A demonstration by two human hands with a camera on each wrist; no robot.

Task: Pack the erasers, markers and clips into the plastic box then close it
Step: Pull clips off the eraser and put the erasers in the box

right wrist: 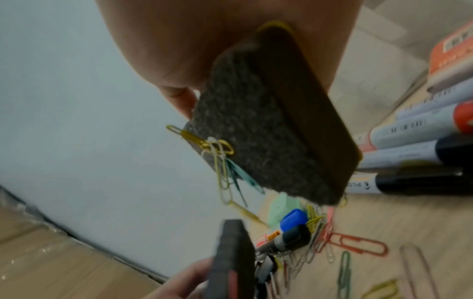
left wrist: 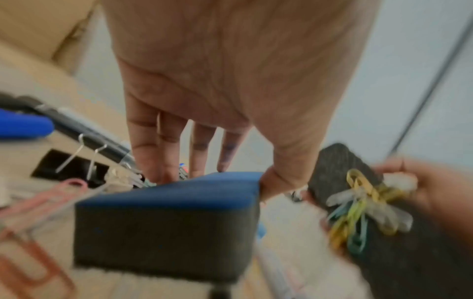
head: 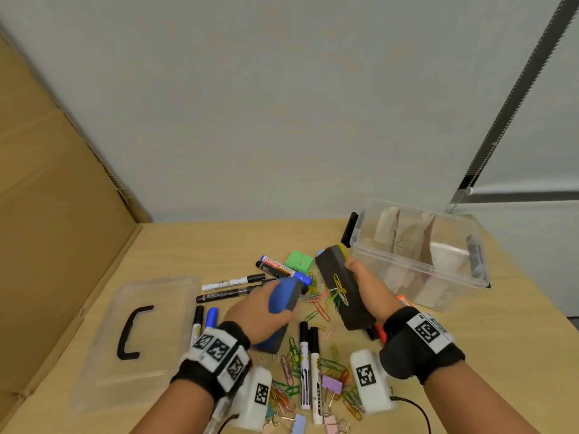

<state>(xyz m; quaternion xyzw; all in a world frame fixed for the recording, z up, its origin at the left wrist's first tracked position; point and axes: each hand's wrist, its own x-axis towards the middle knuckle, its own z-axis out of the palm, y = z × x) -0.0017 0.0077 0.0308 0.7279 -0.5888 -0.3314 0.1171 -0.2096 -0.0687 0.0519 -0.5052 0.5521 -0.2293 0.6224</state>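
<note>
My left hand (head: 250, 314) grips a blue-backed eraser (head: 283, 300) with a dark felt face (left wrist: 163, 238), held above the table. My right hand (head: 363, 280) grips a second, yellow-backed eraser (head: 343, 292), felt side up and tilted, just left of the clear plastic box (head: 376, 255). Several paper clips (head: 340, 292) cling to its felt (right wrist: 245, 129) and dangle (right wrist: 225, 168). The box stands open at the back right with brown paper inside. Markers (head: 232, 281) and loose clips (head: 316, 308) lie scattered between my hands.
The clear lid (head: 175, 308) with a black handle (head: 133, 332) lies flat on the left. A green block (head: 300, 261) sits behind the markers. A cardboard wall (head: 47, 214) borders the left side, a grey wall the back. Binder clips (head: 332, 385) lie near my wrists.
</note>
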